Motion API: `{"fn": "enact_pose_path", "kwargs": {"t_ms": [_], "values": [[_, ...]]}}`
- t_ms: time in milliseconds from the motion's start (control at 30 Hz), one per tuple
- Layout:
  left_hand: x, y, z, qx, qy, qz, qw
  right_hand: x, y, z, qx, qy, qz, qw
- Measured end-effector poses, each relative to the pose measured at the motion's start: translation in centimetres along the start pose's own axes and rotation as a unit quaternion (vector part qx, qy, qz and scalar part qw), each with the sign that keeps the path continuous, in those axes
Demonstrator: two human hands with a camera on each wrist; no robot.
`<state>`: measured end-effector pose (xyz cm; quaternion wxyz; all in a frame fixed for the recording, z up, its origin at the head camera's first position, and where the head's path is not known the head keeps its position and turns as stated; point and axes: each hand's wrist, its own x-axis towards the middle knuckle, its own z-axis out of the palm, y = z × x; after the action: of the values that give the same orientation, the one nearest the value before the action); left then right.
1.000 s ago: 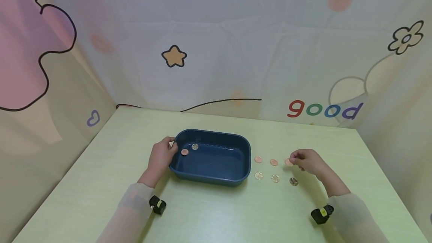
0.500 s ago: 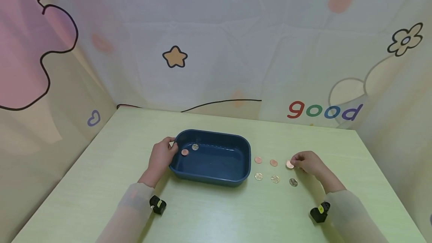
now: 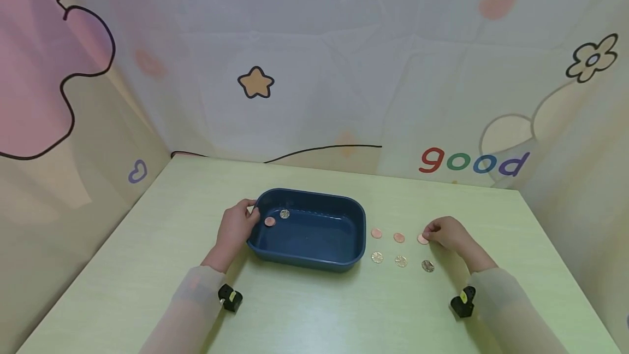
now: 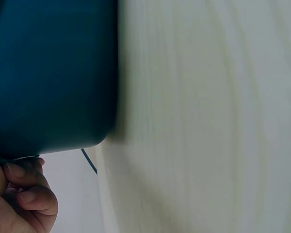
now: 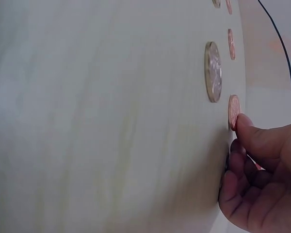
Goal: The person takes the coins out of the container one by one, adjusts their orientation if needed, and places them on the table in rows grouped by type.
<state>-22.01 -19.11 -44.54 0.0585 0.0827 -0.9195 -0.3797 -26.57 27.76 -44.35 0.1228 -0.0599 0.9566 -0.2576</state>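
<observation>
- Wears a pale left sleeve (image 3: pixel 184 310) behind the left hand (image 3: pixel 235 227), with a black left camera (image 3: pixel 230 298) at the wrist, on the side towards the right hand.
- Grips the left end of a blue tray (image 3: pixel 314 239) with the left hand, fingers bent at the rim; has the tray standing on the table (image 3: pixel 304 316), reaching away to that hand's right.
- Shows 2 coins in the tray, just right of the left hand: a copper coin (image 3: pixel 270 222) nearer the thumb, a shiny coin (image 3: pixel 284 214) slightly farther right.
- Has 5 more coins on the table, between the tray and the right hand (image 3: pixel 449 234) or just in front of it.
- Left of the right hand, in the back row: a left copper coin (image 3: pixel 376 233) and a middle copper coin (image 3: pixel 399 237).
- In the front row, nearer the body than the right fingertips: a left gold coin (image 3: pixel 377 257), a middle gold coin (image 3: pixel 401 261), a dark coin (image 3: pixel 428 266).
- Pinches the edge of a right copper coin (image 3: pixel 422 239) with the right hand, other fingers curled below the thumb; cannot tell whether resting fully on the table.
- Wears a right camera (image 3: pixel 463 302) and pale right sleeve (image 3: pixel 513 307) behind the right hand.
</observation>
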Motion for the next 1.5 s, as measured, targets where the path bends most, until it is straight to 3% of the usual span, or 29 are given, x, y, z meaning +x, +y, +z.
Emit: {"fn": "enact_pose_path", "kwargs": {"t_ms": [433,767,1000,1300,1500], "values": [[0.1,-0.1,0.0,0.0,0.0,0.001,1.0,0.1,0.0,0.1,0.001,-0.005,0.009,1.0],[0.2,-0.1,0.0,-0.002,0.0,0.005,1.0,0.1,-0.5,0.6,-0.037,0.019,-0.003,0.999],[0.2,-0.1,0.1,-0.002,-0.001,0.002,1.0,0.0,-0.5,0.5,-0.043,0.011,-0.005,0.999],[0.2,-0.3,0.1,-0.005,0.002,0.008,1.0,-0.1,0.0,-1.2,0.059,-0.052,0.008,0.997],[0.0,-0.2,0.0,-0.004,0.004,0.015,0.9999,-0.2,-1.3,-2.6,0.107,-0.066,-0.005,0.992]]}}
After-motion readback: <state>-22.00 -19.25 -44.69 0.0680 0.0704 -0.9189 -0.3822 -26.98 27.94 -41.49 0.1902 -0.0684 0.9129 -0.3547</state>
